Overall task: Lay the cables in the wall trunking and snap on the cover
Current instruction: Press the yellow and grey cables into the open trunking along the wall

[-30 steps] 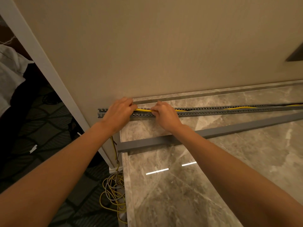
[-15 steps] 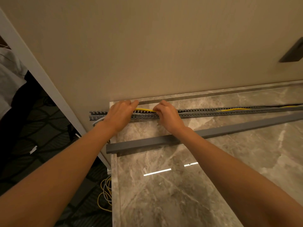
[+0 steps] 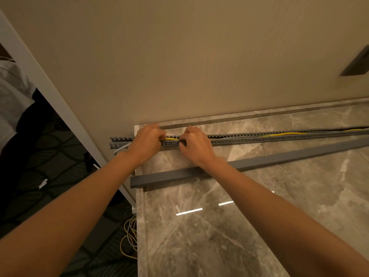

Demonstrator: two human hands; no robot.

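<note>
A glossy grey-veined marble desk (image 3: pixel 219 236) meets a plain beige wall (image 3: pixel 179 56); left of it lies dark patterned carpet (image 3: pixel 50 166) with loose coiled wires (image 3: pixel 129 236). The slotted grey plastic trunking (image 3: pixel 259 137) lies along the desk's back edge, its left end overhanging, a yellow cable (image 3: pixel 287 133) inside. The flat grey cover strip (image 3: pixel 279 159) lies nearer, apart from it. The left hand (image 3: pixel 145 144) and right hand (image 3: pixel 197 145) grip the trunking, fingers curled over its walls. Since half a second ago the right hand has edged leftward, narrowing the gap.
</note>
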